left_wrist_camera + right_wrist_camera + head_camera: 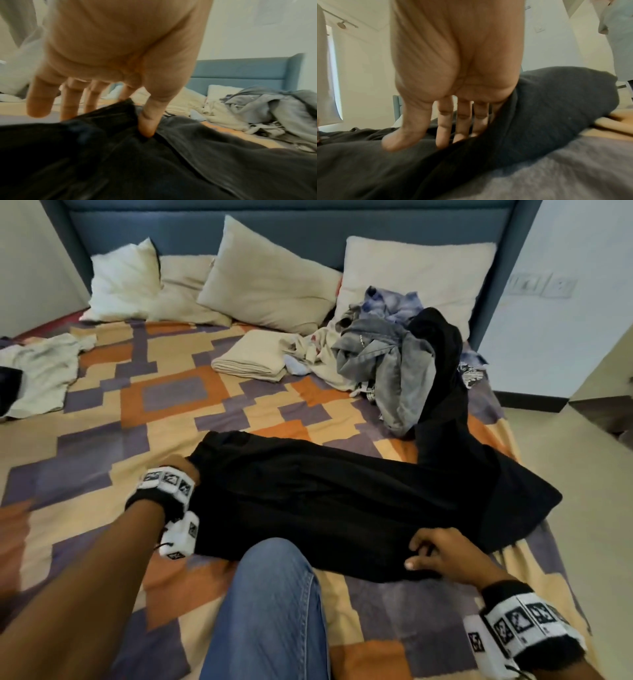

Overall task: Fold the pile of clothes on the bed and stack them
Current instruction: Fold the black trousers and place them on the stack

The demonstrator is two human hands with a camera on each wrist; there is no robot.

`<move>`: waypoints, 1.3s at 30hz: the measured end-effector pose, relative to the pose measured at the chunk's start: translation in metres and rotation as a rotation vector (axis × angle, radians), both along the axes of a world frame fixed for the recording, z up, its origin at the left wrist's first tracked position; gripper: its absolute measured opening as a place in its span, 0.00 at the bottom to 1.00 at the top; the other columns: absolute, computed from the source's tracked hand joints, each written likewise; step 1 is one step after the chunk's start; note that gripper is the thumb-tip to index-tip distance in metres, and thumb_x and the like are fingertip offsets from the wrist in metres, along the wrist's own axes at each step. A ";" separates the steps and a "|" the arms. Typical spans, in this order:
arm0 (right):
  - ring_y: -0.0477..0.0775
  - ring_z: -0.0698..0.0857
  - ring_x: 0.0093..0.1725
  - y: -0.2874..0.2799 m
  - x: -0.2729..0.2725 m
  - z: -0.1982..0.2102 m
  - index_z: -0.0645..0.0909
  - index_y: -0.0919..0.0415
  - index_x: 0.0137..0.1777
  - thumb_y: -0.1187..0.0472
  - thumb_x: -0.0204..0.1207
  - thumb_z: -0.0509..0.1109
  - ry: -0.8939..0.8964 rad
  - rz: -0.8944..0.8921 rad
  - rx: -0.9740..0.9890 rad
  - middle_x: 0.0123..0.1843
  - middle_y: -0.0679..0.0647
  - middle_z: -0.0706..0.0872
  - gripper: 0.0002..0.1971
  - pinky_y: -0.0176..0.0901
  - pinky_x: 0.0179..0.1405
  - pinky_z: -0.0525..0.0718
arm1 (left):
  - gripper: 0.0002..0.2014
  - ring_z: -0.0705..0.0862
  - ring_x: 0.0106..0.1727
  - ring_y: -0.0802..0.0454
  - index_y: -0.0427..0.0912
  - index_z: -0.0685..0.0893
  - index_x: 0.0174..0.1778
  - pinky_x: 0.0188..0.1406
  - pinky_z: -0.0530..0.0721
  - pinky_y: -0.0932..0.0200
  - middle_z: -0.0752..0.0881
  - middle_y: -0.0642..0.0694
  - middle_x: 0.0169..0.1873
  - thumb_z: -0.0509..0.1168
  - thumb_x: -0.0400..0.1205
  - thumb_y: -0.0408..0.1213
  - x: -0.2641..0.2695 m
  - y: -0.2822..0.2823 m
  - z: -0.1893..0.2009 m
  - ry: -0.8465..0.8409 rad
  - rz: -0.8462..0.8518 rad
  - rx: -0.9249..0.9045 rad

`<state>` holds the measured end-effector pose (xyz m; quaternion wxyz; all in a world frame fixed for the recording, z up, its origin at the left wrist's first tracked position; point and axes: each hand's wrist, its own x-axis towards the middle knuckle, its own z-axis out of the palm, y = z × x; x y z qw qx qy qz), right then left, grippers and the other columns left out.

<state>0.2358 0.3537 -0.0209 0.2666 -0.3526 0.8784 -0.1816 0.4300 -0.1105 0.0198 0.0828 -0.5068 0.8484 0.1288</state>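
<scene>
Bed [102, 440]: patterned cover in orange, purple and cream blocks; blue padded headboard [291, 231] at the far end.

Pillows [270, 285]: several cream ones leaning along the headboard.

Black garment [342, 498]: spread across the cover just in front of my knee [270, 594], one long part running up and away onto the heap at far right. Both my hands are on it.

Unfolded pile [394, 354]: grey, blue-white and cream clothes heaped at far right, below the right pillow.

Pale garment [41, 371]: lying flat at the far left edge of the bed.

Folded cream piece [250, 359]: one neat fold just left of the pile.

My left hand [178, 467]: arm reaching forward over the cover to the garment's left end. In the left wrist view the thumb [149, 121] is dug into a fold of black cloth and the fingers [68, 102] hang down behind that bunched edge, pinching it.

My right hand [435, 553]: resting on the near right edge of the garment. In the right wrist view the fingers [445, 121] are straight and slightly spread, tips touching the cloth, thumb [406, 128] out to the side; nothing is gripped.
</scene>
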 end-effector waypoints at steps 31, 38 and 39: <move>0.75 0.82 0.61 -0.099 -0.159 0.015 0.85 0.59 0.63 0.59 0.78 0.72 0.408 -0.585 -0.190 0.59 0.71 0.86 0.14 0.61 0.63 0.80 | 0.21 0.82 0.63 0.36 0.30 0.80 0.67 0.55 0.82 0.47 0.82 0.31 0.63 0.65 0.84 0.42 -0.120 -0.091 -0.018 0.578 0.336 0.279; 0.77 0.79 0.62 -0.128 -0.191 0.016 0.75 0.63 0.71 0.66 0.77 0.72 0.386 -0.590 -0.265 0.66 0.73 0.77 0.22 0.72 0.62 0.80 | 0.21 0.81 0.59 0.27 0.35 0.75 0.74 0.54 0.80 0.41 0.81 0.25 0.62 0.63 0.84 0.31 -0.124 -0.078 -0.035 0.424 0.100 0.140; 0.78 0.78 0.63 -0.126 -0.181 0.008 0.73 0.62 0.74 0.68 0.75 0.73 0.337 -0.551 -0.272 0.69 0.73 0.73 0.27 0.72 0.63 0.79 | 0.24 0.78 0.65 0.26 0.35 0.71 0.78 0.61 0.77 0.40 0.78 0.26 0.68 0.63 0.85 0.33 -0.120 -0.074 -0.040 0.301 0.053 0.125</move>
